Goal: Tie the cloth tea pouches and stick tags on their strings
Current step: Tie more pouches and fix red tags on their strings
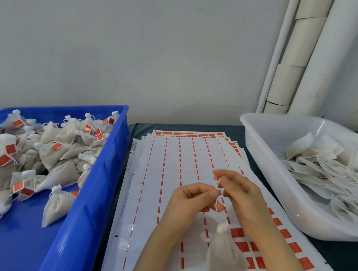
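The string of a gathered pouch is pinched by curled fingers of left hand and right hand, over label sheets.

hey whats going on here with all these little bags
A person is working on one cloth pouch. The left hand and right hand both pinch its string, with the pouch below them over the sheets of red stickers. No red tag shows on that string. The blue crate on the left holds tied, tagged pouches; the white tub on the right holds flat pouches, untagged.
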The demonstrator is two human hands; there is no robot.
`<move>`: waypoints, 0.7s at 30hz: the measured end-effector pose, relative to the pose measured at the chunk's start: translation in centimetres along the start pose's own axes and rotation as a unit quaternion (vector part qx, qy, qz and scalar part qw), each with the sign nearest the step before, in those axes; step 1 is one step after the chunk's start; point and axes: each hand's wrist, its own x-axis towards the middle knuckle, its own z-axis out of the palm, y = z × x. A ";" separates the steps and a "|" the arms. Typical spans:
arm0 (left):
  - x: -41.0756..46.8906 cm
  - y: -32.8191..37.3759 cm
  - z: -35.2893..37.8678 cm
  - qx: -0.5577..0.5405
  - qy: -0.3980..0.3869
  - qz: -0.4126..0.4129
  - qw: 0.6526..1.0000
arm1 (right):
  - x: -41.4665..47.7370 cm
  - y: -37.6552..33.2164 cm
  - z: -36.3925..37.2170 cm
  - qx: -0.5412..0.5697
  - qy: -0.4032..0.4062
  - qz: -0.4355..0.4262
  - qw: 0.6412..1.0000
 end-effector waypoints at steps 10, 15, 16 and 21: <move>0.5 -0.5 0.2 0.020 0.024 -0.056 0.998 | -4.0 -2.4 -4.5 -0.294 0.065 0.099 0.948; 0.5 -0.6 0.2 0.025 0.033 -0.059 0.997 | -7.1 -0.3 -3.0 -0.506 0.004 0.217 0.835; 0.5 -0.6 0.2 0.024 0.031 -0.057 0.998 | -7.4 -0.1 -2.5 -0.523 0.010 0.210 0.826; 0.1 -0.5 0.0 0.010 0.007 -0.048 0.999 | -8.3 0.9 -0.7 -0.548 0.016 0.141 0.824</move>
